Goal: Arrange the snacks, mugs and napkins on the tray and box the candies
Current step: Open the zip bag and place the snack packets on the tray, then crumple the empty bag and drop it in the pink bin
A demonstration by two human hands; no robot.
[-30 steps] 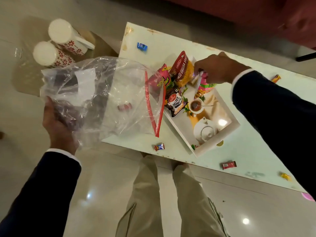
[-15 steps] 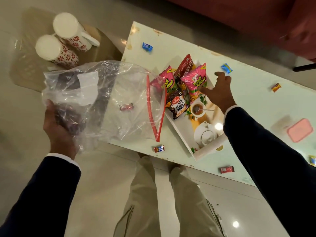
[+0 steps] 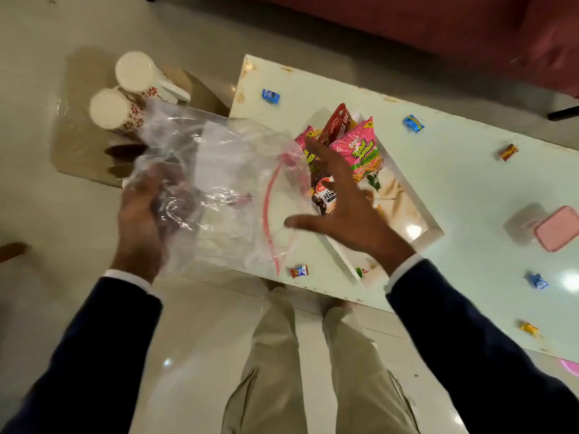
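My left hand (image 3: 139, 220) grips a clear plastic zip bag (image 3: 219, 195) with a red seal, held above the table's left end. My right hand (image 3: 347, 211) hovers with fingers spread at the bag's mouth, empty. Behind it the white tray (image 3: 434, 233) holds several snack packets: a pink packet (image 3: 360, 151), a red packet (image 3: 336, 123) and a dark peanut packet (image 3: 326, 198). Two white mugs with red flowers (image 3: 125, 101) stand upside down on a low brown surface to the left. Wrapped candies lie scattered on the white table (image 3: 470, 195): a blue candy (image 3: 271, 96), another blue candy (image 3: 413, 123), a red-white candy (image 3: 299, 271).
A pink box (image 3: 557, 228) sits at the table's right side. More candies lie near it, an orange-red one (image 3: 508, 151), a blue one (image 3: 536, 280) and a yellow one (image 3: 529, 327). My legs stand against the table's near edge. A red sofa runs along the back.
My right hand has let go of the pink packet on the tray and swung left to the bag's mouth. The left hand has brought the bag closer to the tray.
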